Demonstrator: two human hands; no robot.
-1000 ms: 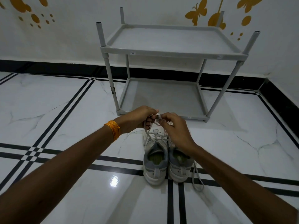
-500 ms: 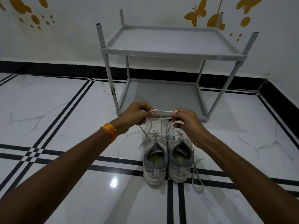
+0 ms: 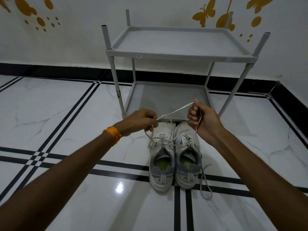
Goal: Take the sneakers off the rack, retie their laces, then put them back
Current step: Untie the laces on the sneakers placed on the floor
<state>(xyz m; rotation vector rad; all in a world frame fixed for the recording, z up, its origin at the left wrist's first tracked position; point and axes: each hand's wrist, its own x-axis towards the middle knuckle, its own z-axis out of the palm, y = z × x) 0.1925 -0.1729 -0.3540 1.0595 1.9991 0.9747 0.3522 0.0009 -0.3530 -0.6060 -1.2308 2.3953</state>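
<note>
Two white and grey sneakers stand side by side on the floor, heels toward me: the left sneaker point(image 3: 161, 162) and the right sneaker point(image 3: 187, 157). My left hand point(image 3: 141, 120) and my right hand point(image 3: 202, 120) hover above their toes, each pinching an end of the left sneaker's lace point(image 3: 175, 111), which is stretched taut between them. Loose lace strands drop from both hands to the eyelets. The right sneaker's lace point(image 3: 204, 184) trails untied on the floor. The grey two-shelf rack point(image 3: 180, 55) stands just behind, both shelves bare.
White marble floor with black stripes point(image 3: 70, 112) spreads all around. The rack stands against a white wall with a black skirting band point(image 3: 50, 70). A wall corner point(image 3: 283, 90) lies at the right. An orange bracelet point(image 3: 113, 135) is on my left wrist.
My hands have drawn apart, the right one rising toward the right, pulling the lace from a bunched hold into a taut line above the sneakers' toes.
</note>
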